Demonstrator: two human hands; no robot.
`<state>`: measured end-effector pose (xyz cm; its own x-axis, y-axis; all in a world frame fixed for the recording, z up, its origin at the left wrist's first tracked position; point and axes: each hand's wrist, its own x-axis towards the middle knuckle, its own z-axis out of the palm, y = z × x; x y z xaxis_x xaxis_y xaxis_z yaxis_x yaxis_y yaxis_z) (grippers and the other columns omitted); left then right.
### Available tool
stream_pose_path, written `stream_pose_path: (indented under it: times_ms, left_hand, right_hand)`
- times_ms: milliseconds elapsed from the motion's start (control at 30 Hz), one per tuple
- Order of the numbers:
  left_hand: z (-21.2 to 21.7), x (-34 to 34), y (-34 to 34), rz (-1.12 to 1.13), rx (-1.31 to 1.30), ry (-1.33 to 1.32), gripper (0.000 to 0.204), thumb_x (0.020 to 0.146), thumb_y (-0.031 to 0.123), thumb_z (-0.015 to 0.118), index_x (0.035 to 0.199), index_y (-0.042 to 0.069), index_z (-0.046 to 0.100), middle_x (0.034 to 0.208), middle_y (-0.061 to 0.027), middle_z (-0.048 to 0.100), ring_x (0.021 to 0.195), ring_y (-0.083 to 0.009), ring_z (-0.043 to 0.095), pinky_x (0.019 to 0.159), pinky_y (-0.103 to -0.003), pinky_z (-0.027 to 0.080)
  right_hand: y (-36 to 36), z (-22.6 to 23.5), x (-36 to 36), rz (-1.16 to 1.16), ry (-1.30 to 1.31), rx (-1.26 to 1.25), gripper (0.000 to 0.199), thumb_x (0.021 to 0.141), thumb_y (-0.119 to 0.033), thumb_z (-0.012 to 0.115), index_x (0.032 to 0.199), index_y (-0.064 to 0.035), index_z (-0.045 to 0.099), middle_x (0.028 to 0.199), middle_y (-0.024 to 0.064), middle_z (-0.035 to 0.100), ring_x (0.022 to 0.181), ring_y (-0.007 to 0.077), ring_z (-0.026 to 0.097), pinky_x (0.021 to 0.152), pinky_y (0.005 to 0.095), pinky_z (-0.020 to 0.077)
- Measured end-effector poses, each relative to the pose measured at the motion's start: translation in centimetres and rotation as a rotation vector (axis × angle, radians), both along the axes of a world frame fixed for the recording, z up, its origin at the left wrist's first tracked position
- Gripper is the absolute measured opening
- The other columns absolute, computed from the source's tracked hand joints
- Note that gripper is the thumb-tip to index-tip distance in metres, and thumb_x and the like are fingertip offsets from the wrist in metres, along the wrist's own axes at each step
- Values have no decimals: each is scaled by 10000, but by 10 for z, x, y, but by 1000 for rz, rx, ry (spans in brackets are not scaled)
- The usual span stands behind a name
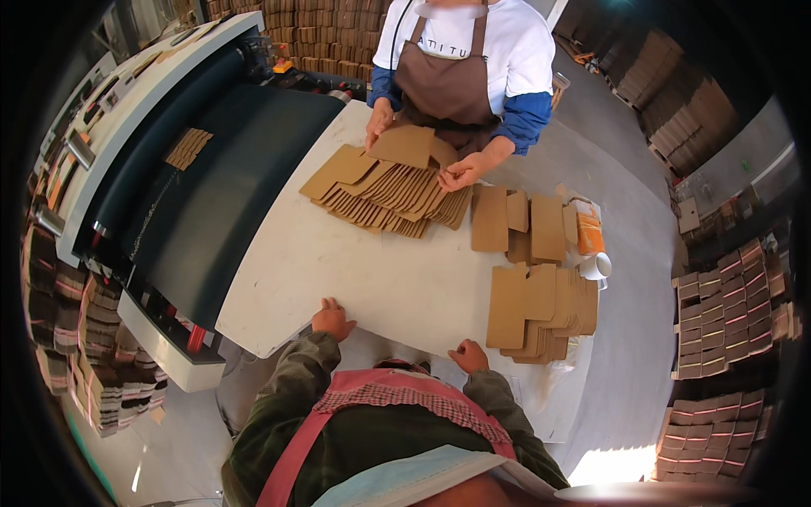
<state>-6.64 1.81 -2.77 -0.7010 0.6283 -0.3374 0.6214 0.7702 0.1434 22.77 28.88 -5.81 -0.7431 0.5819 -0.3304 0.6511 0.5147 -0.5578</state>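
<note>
Can count one left hand [334,319] and one right hand [469,357] at the near edge of one worktop [380,283]; two co-worker hands [463,174] near the far edge; toward the right edge, one orange packet [589,242], one white cylinder [595,268]; cardboard [380,196], overlapped beyond counting.

The table [372,279] is open at its middle, fanned cardboard [393,193] blocking the far side, stacked cardboard [539,297] and perhaps a cup [596,267] the right.

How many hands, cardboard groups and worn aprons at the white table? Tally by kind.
Hands: 4 (wearer's left hand and right hand, co-worker's two hands)
Cardboard groups: 3 (fanned pile, right far group, right near group; single pieces overlap too much to count)
Aprons: 2 (pink apron, brown apron)
Total: 9
</note>
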Motion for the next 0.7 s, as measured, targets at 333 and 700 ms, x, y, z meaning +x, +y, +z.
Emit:
stream_pose_path:
  times_ms: [333, 700]
  left_hand:
    - [11, -3, 3, -42, -75, -31, 686, 816, 510, 596, 1246, -20, 536, 1433, -219, 338, 1348, -366, 288, 908, -443, 478]
    - [4, 1, 1, -72, -24, 11, 700, 813, 501, 608, 1274, -16, 509, 1431, -214, 342, 1343, -376, 296, 982, -408, 429]
  right_hand:
    - [-4, 4, 1, -59, -33, 16, 393, 761, -414, 698, 821, -38, 603, 826, 133, 586, 791, 285, 572, 705, 397, 463]
    - [-9, 4, 4, -95, 9, 37, 369, 802, -402, 665, 824, -38, 604, 826, 134, 578, 784, 287, 563, 697, 403, 458]
